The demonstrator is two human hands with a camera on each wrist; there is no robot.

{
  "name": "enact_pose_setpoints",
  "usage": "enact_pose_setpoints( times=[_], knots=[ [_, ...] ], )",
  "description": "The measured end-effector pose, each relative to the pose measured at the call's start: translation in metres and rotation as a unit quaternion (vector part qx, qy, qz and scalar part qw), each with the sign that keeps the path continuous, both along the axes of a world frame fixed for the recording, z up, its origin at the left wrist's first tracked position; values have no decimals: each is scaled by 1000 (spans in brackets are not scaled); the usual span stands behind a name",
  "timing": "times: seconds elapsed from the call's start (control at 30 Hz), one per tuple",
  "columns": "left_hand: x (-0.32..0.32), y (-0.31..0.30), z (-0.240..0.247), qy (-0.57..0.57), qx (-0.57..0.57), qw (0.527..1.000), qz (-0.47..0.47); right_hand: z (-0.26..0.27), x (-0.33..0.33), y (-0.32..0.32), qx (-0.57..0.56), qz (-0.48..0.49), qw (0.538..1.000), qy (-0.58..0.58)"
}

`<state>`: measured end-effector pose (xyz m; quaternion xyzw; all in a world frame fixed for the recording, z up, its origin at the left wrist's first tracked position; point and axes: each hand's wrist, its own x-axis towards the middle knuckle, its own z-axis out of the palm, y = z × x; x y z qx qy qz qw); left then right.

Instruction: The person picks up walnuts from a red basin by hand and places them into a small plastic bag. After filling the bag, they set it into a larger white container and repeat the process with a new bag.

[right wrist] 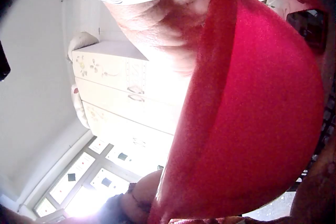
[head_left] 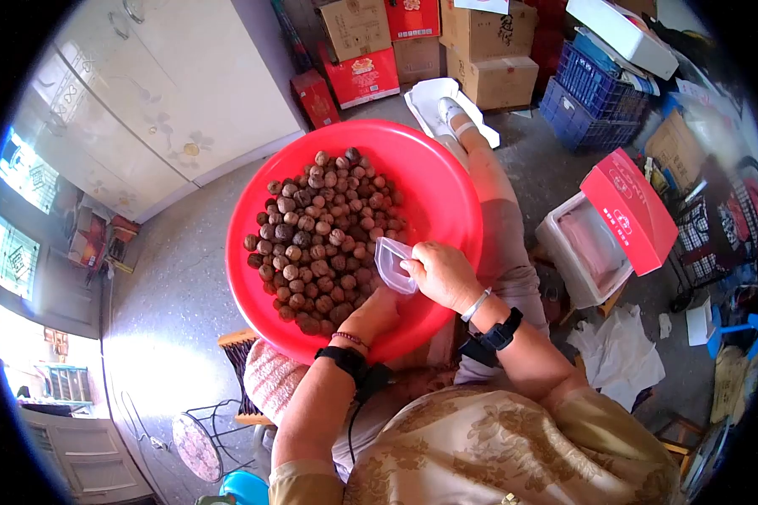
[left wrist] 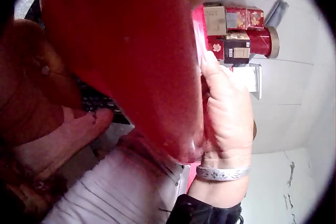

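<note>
A big red plastic basin [head_left: 446,202] rests over the seated person's lap, with a heap of brown walnuts [head_left: 316,227] covering its left and middle. The right hand [head_left: 445,273] grips a clear plastic container [head_left: 391,268] by its near right side, tilted over the edge of the heap. Low in the basin, the left hand [head_left: 370,316] reaches in beside the container, its fingers hidden at the walnuts. From the left wrist, the right hand [left wrist: 228,111] shows behind the basin's red wall [left wrist: 136,50]. The same wall [right wrist: 262,103] fills much of the right wrist view.
A white cabinet [head_left: 160,93] stands at the left. Cardboard boxes [head_left: 493,76] are stacked behind the basin, with blue crates [head_left: 594,84] beside them. On the right sit a foam box [head_left: 577,252] with a red flap and a crumpled white bag [head_left: 619,353]. A round stool [head_left: 198,446] stands lower left.
</note>
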<state>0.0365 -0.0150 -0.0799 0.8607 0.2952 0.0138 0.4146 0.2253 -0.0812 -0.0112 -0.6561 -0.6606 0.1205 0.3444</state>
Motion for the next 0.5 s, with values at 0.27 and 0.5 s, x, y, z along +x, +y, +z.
enact_pose_setpoints(
  times=[0.27, 0.5],
  knots=[
    [-4, -2, -11, 109, 12, 993, 44, 3, -1, 0, -10, 0, 1000, 3],
    [-8, 5, -30, 85, 68, 994, 6, 3, -1, 0, -12, -3, 1000, 1]
  ],
)
